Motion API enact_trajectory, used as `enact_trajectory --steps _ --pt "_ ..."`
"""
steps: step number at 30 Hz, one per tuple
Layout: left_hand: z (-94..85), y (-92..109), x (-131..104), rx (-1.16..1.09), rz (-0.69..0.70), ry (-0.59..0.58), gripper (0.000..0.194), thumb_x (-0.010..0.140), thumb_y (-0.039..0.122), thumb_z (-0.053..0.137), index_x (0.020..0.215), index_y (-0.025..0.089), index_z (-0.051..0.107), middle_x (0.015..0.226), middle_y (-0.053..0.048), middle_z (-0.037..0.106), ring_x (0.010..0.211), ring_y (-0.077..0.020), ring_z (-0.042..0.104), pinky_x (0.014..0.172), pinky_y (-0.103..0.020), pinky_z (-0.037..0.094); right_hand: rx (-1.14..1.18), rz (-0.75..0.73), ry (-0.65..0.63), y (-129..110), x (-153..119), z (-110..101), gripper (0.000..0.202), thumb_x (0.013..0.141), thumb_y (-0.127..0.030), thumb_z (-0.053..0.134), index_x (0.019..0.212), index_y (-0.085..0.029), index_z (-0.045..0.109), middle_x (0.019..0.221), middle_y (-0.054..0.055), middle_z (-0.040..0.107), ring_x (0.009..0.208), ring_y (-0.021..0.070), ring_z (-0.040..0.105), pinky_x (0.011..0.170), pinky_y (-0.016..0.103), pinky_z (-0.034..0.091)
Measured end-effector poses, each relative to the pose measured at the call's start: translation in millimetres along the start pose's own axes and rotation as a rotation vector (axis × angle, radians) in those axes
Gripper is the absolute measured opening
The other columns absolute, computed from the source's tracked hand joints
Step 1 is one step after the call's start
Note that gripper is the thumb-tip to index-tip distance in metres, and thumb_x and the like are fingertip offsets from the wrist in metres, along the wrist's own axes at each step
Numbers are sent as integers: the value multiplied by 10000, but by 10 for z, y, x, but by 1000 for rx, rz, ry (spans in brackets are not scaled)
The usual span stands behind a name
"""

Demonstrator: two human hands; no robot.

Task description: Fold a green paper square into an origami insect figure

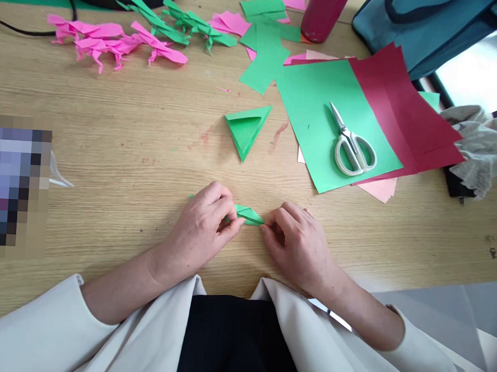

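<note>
Between my two hands is a narrow piece of folded green paper (250, 215), low over the near part of the wooden table. My left hand (206, 223) pinches its left part between thumb and fingers, which cover much of it; a small green tip shows beyond the knuckles. The pointed right end is pinched by my right hand (298, 239), thumb against fingertips. Just beyond both hands lies a green folded paper triangle (247, 131), its upper edge lifted a little.
Scissors (354, 145) rest on a green sheet (312, 111) over red sheets (416, 123) at right. Pink folded figures (110, 40) and green ones (186, 22) stand at the back left. Green paper pieces (267, 55), a dark red bottle (324, 14) and a blue bag (430, 34) are farther back.
</note>
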State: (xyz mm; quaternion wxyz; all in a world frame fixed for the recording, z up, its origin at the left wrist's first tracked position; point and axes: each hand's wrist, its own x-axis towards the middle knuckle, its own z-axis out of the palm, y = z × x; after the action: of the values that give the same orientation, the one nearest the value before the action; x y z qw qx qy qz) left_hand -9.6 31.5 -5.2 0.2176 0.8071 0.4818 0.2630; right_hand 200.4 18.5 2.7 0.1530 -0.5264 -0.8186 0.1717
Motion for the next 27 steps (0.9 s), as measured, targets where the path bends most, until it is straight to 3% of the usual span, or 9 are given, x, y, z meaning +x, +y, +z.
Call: enact_trajectory --steps 3,6,9,12,27 --pt "-3 -8 1 -2 0 -13 158 895 130 620 780 182 526 925 -42 538 830 -168 558 725 -313 484 16 -35 13 39 -81 -18 151 955 -172 542 807 -200 537 790 28 566 694 164 500 675 328 360" --pt "-3 -14 1 -1 5 -14 158 891 129 628 782 181 525 928 -43 540 825 -168 561 727 -317 481 -17 -172 27 64 -174 -29 128 994 -156 492 942 -178 607 815 43 582 731 173 522 702 339 379" --pt "-4 -17 0 0 7 -8 167 891 132 625 772 184 520 920 -39 539 815 -167 558 718 -316 476 -104 -321 14 59 -228 -26 242 1004 -143 457 1172 -170 628 834 53 599 737 190 511 705 357 380" --pt "-7 -19 -1 1 4 -10 159 891 135 624 781 185 522 919 -36 540 809 -164 560 704 -309 473 -163 -373 1 38 -235 -12 350 1005 -141 438 1318 -147 592 831 57 597 735 201 497 689 367 372" --pt "-16 -6 17 10 11 -12 162 890 136 637 774 178 531 922 -31 530 823 -159 564 744 -306 473 -233 -395 46 20 -244 42 333 1008 -157 471 1293 -75 624 797 46 571 709 182 472 647 354 353"
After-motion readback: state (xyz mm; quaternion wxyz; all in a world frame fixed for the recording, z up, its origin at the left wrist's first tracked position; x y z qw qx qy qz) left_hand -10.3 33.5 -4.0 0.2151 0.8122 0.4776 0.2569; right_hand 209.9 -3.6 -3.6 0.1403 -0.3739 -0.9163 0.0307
